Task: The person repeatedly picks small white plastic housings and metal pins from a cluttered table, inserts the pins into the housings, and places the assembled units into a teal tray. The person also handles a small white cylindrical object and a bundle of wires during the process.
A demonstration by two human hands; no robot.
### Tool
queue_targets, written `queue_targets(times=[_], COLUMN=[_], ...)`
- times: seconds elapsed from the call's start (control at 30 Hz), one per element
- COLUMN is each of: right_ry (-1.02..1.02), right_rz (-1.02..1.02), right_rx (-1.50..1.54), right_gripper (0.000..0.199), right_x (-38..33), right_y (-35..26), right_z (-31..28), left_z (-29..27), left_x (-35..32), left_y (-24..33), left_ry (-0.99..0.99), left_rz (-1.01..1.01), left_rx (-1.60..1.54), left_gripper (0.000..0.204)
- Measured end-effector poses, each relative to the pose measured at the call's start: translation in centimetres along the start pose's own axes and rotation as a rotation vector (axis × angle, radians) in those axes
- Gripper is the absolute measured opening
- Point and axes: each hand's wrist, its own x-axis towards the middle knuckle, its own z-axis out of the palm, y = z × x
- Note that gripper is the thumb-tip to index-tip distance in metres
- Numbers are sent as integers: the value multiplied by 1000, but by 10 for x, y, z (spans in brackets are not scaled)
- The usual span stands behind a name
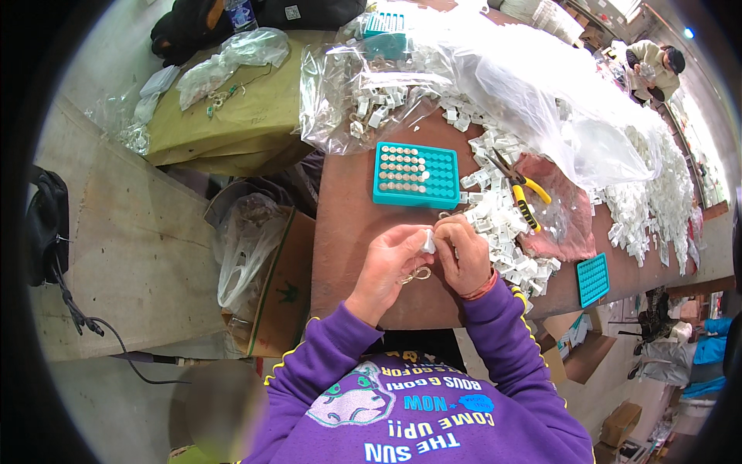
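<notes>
My left hand (390,259) is closed in a pinch on a small white plastic piece (429,241). Close beside it, my right hand (462,251) has its fingers pressed together at the piece; what they hold is hidden. A thin beige cord (417,274) hangs in a loop below my left fingers. Beyond my hands lies a teal tray (442,199) of round pockets, its left part filled with rows of small round pieces. Right of it, pliers (527,203) with yellow and black handles lie with their jaws apart, among many loose white plastic pieces (495,220).
A pink cloth (568,224) lies under the pliers. Another teal tray (593,280) sits at the table's right. Clear plastic bags (525,100) cover part of the heap. A cardboard box (286,286) stands left of the table. Far right, another person (653,69) is seen.
</notes>
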Motion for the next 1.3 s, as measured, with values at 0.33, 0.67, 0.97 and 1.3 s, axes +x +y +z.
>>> queue_targets(times=[0.33,0.67,0.97,1.3], right_ry=[5,37,237,484], right_rz=[247,40,165,169], right_rx=[170,33,107,152], right_gripper=[6,9,12,6], right_x=[-6,-1,-6,-12], right_y=[0,1,-4,-3], right_z=[2,1,-8,-14], left_z=[0,5,17,70], left_x=[2,-4,70,154], left_y=[-4,-3,104,33], left_ry=[42,50,279,-273], left_rz=[6,54,1183,758], left_rx=[-17,-15,2086,2326], left_gripper=[26,26,54,28])
